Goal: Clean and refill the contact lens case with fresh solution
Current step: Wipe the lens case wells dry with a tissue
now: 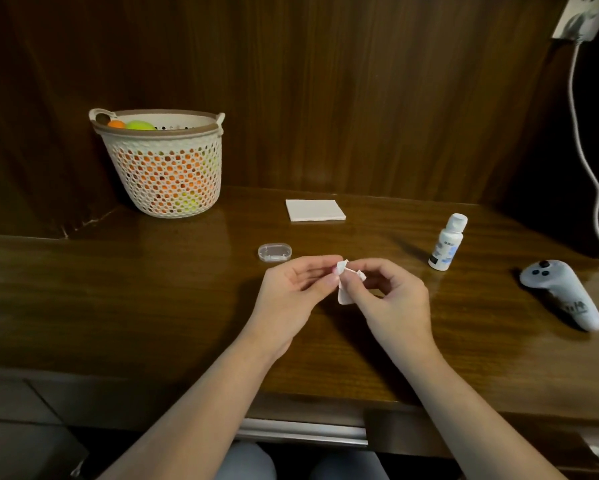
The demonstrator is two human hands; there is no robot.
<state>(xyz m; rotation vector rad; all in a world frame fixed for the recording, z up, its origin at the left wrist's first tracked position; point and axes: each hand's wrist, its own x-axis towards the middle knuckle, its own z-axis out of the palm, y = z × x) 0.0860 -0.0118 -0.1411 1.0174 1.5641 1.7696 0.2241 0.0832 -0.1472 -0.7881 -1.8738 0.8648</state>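
Left hand (293, 289) and right hand (391, 296) raised together, fingertips pinching, forearms bare

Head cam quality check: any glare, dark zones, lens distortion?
Head view: dim, warm light; soft glare streaks on the glossy desk near the basket and around the bottle; back panel and corners fall into near-black; wide-angle bend shows in the desk edge; tissue pinched between left hand and right hand looks overexposed, detail lost.

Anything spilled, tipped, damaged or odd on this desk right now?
Nothing spilled or tipped. The solution bottle stands upright and capped, the clear case lies flat. Only stray item: a game controller lying at the right.
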